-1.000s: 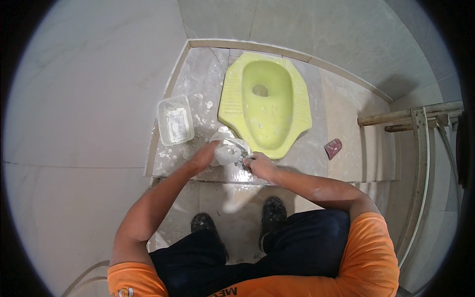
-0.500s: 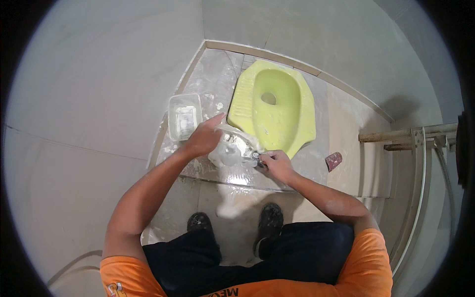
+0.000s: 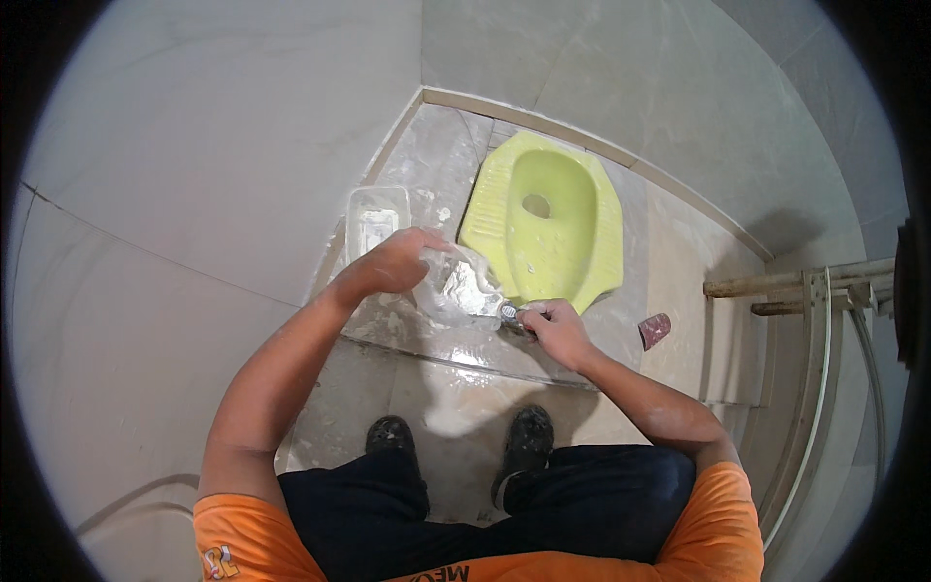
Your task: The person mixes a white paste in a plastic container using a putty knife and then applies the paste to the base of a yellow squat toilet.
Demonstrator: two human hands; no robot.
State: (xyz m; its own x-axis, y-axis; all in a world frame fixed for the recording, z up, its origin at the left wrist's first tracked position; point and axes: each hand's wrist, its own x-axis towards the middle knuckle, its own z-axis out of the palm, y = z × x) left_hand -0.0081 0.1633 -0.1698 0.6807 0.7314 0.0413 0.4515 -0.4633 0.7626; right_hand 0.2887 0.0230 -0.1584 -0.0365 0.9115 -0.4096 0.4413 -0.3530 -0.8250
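Plastic bag (image 3: 438, 299), thin and see-through, lies on the wet floor (image 3: 465, 356) between the two hands, its mouth spread and white paste (image 3: 471, 287) showing inside. The left hand (image 3: 396, 262) has its fingers drawn together on the bag's far left edge; some fingertips are hidden, so their exact grip is hard to tell. The right hand (image 3: 557, 330) has its fingers closed around a small dark tool (image 3: 509, 313), whose front end points left into the bag; how far it goes in cannot be told. Just beyond the right fingers sits a yellow-green squat toilet (image 3: 489, 206). A clear tub (image 3: 366, 202) with white residue stands just beyond the left hand, partly covered by it. Well to the right of the right fingers is a dark red piece (image 3: 655, 332), and farther right, a wooden frame (image 3: 813, 330). Two dark shoes (image 3: 529, 436) rest nearer the body than either hand's fingers.
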